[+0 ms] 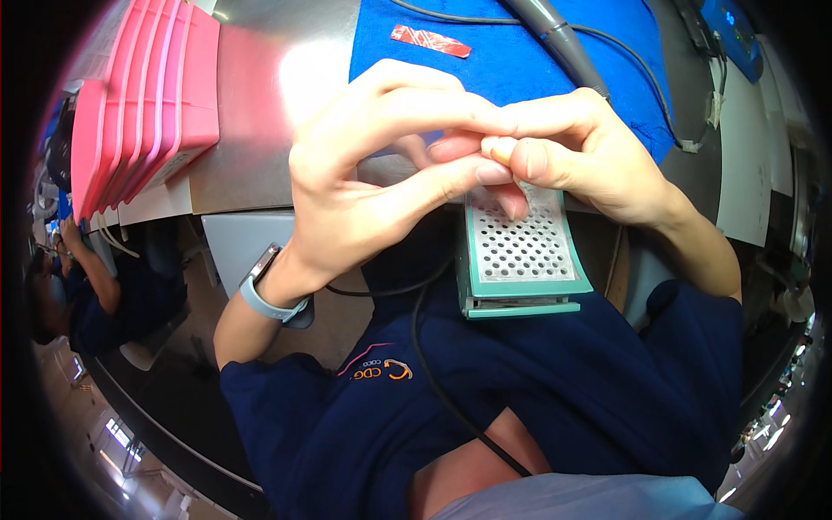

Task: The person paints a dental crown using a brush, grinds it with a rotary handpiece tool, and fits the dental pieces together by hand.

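Note:
My left hand, with a watch on its wrist, meets my right hand fingertip to fingertip in front of me. Both are closed in a pinch. Between the tips a pale yellowish spot shows; whatever they hold is too small and too covered to name. Just below the fingers, a green box-like piece with a perforated metal plate on top juts from the table's near edge. Beyond the right hand, a grey pen-shaped handpiece with a cable rests on a blue cloth.
A red-and-silver strip lies on the cloth. Pink stacked trays stand at the left on the metal tabletop. At the far right sits a blue device. A black cable hangs over my lap. Another person sits at the left.

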Demonstrator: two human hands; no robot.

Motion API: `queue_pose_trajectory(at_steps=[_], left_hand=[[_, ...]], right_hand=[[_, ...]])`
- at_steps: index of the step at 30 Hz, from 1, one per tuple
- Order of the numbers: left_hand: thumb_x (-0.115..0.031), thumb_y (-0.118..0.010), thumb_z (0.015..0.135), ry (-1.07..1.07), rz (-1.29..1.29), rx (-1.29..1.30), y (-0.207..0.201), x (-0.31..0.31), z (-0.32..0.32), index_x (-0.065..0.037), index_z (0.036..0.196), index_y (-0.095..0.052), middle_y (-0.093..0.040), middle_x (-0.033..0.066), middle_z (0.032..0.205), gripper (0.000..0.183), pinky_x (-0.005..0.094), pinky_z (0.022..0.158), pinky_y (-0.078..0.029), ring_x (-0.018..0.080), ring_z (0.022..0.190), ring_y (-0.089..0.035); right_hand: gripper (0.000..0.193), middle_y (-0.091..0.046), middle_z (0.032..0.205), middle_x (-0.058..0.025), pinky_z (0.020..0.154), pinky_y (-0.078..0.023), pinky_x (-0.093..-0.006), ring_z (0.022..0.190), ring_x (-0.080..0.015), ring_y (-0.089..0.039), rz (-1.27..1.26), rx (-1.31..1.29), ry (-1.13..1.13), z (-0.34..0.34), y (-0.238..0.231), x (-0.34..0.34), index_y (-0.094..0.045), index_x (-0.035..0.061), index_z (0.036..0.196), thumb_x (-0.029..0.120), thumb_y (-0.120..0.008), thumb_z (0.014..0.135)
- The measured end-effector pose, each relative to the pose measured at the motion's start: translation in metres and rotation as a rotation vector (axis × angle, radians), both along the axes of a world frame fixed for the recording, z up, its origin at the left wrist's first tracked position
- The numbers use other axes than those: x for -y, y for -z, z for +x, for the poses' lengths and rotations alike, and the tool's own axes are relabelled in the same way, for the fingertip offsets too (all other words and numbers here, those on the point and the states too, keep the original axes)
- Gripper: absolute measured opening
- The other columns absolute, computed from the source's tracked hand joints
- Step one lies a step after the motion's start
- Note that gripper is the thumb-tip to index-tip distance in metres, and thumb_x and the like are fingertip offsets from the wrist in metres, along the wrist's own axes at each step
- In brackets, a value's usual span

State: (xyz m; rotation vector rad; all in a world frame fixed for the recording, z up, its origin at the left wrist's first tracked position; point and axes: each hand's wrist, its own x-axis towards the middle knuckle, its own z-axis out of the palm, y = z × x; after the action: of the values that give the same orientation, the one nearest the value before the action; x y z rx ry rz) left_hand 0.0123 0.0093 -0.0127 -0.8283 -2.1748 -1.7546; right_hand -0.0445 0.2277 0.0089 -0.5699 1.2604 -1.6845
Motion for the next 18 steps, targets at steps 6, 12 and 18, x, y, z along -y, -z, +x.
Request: queue_pose_trajectory(at_steps=[6,12,18], left_hand=[[0.003,-0.072,0.085,-0.003,-0.1,-0.04,-0.001,0.006,-0.001,0.005,0.113,-0.068,-0.063,0.0171,0.114,0.028,0.0262,0.081,-0.052,0.0177,0.094,-0.064],[0.002,-0.067,0.09,-0.091,-0.115,0.073,-0.006,-0.003,0.001,0.005,0.117,-0.066,-0.064,0.0171,0.116,0.028,0.0221,0.07,-0.054,0.0168,0.09,-0.066],[0.002,-0.067,0.09,-0.045,-0.062,0.022,0.003,0.004,0.001,0.005,0.118,-0.065,-0.066,0.0166,0.12,0.029,0.0239,0.073,-0.055,0.0201,0.1,-0.066]], right_hand=[[0.037,-0.068,0.092,-0.0088,0.075,-0.052,-0.028,0.078,-0.0133,-0.063,0.061,-0.12,0.054,0.001,-0.002,-0.002,-0.065,-0.0075,0.119,0.015,-0.069,0.09],[0.031,-0.069,0.094,-0.0087,0.078,-0.052,-0.0257,0.081,-0.0124,-0.064,0.084,-0.228,0.255,0.001,0.004,-0.001,-0.067,-0.0071,0.115,0.005,-0.069,0.087],[0.026,-0.069,0.09,-0.0094,0.073,-0.052,-0.0254,0.077,-0.0127,-0.064,0.125,-0.234,0.216,0.001,0.002,0.0,-0.068,-0.0073,0.111,0.006,-0.067,0.089]])
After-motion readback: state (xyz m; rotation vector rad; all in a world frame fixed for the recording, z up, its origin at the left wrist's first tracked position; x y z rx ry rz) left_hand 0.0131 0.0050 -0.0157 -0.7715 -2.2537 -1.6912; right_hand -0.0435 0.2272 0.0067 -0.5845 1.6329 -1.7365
